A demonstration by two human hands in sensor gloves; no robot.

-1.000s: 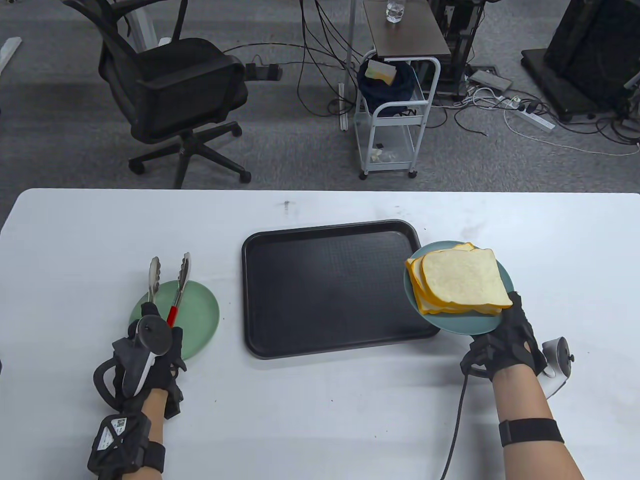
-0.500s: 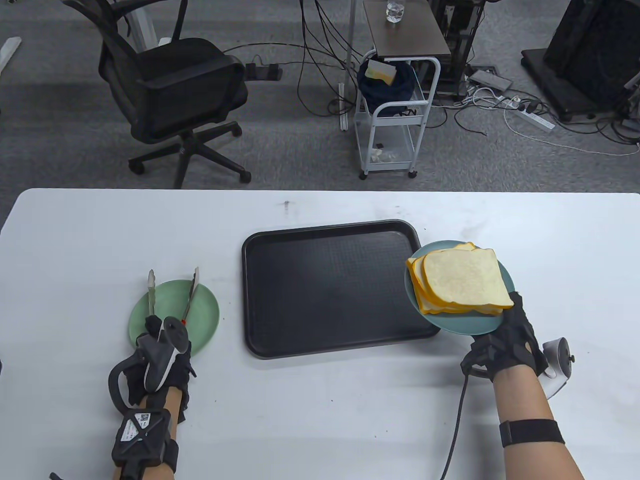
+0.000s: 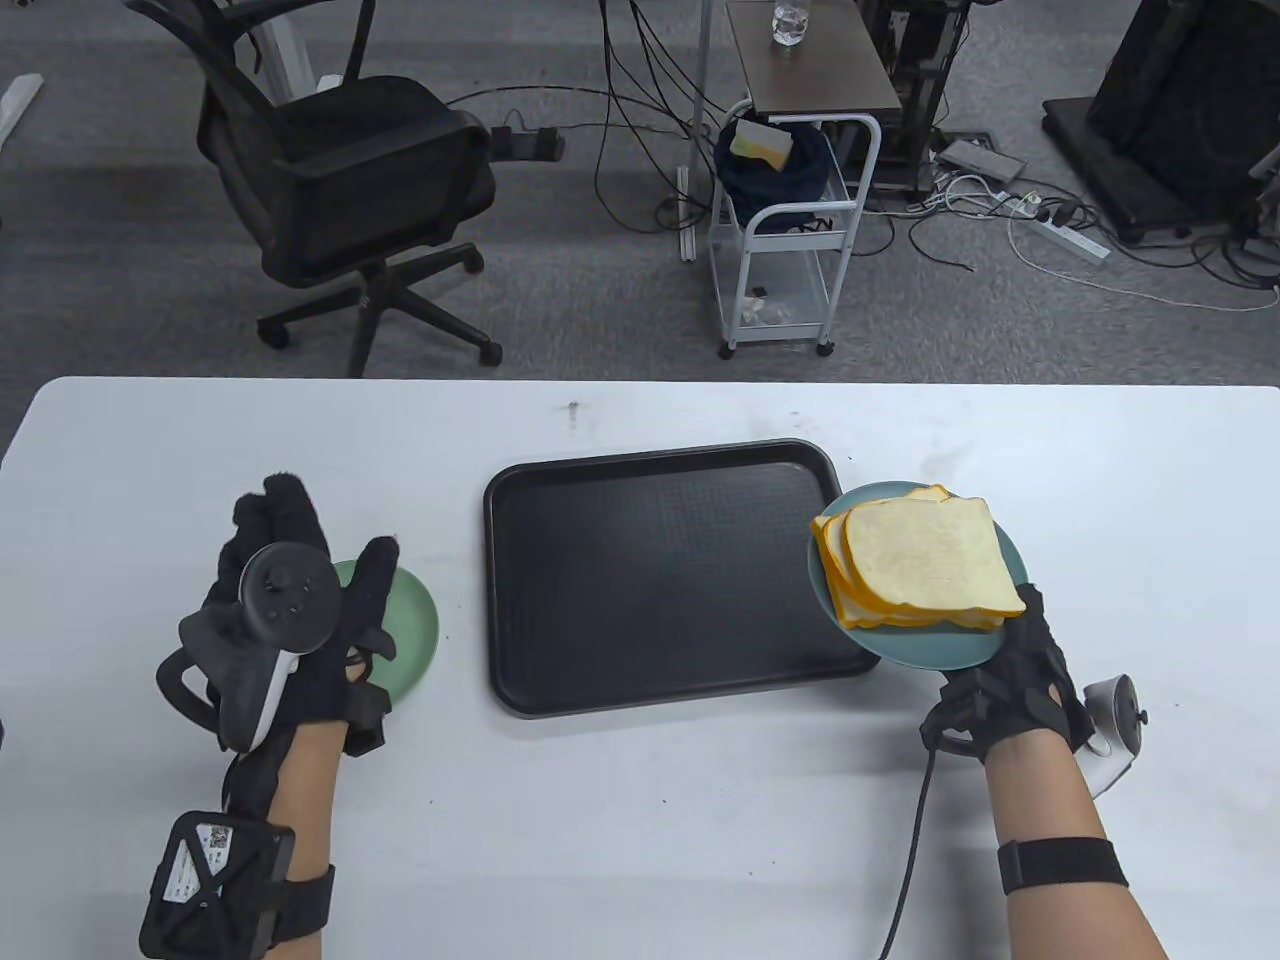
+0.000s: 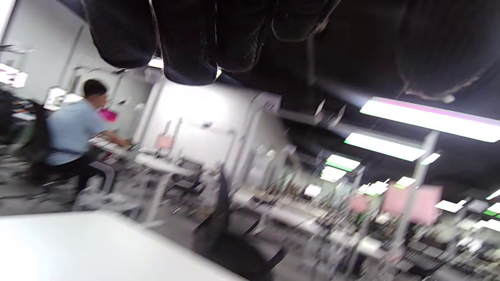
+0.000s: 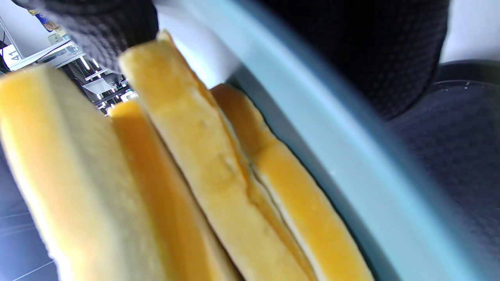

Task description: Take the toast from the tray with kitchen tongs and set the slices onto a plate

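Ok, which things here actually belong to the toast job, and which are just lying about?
Job:
- stack of toast slices
- blue-grey plate under them, held by right hand
- black plastic tray
- left hand, fingers straight

Lying about:
- pale green plate under the left hand
- black office chair
- white trolley

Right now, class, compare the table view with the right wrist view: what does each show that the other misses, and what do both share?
Only the table view shows the left hand raised with fingers spread over the green plate, and the whole bare tray. Only the right wrist view shows the stacked slices' crust edges close up. Both show the toast on the blue plate gripped by the right hand.
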